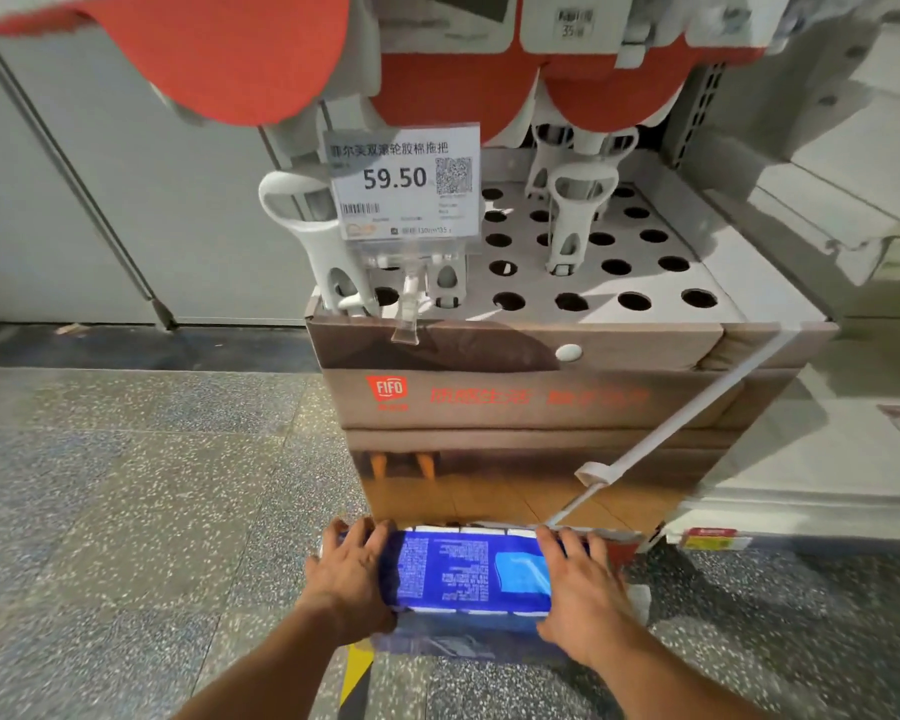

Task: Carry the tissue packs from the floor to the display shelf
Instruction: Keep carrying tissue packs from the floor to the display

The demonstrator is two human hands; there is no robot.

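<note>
A blue tissue pack (461, 570) with white print lies low in front of me, near the foot of a cardboard mop display stand (515, 402). My left hand (352, 574) grips its left end and my right hand (580, 584) grips its right end, fingers curled over the top. Under the pack shows more blue wrapping (448, 641), blurred, resting on the floor. The white display shelf (822, 491) stands to the right of the stand.
Mops with red heads (453, 90) hang over the perforated top of the stand, with a price sign (404, 184) reading 59.50. A white mop handle (687, 418) leans across the stand's front. Speckled grey floor (141, 511) spreads left; a yellow strip (357, 667) lies between my arms.
</note>
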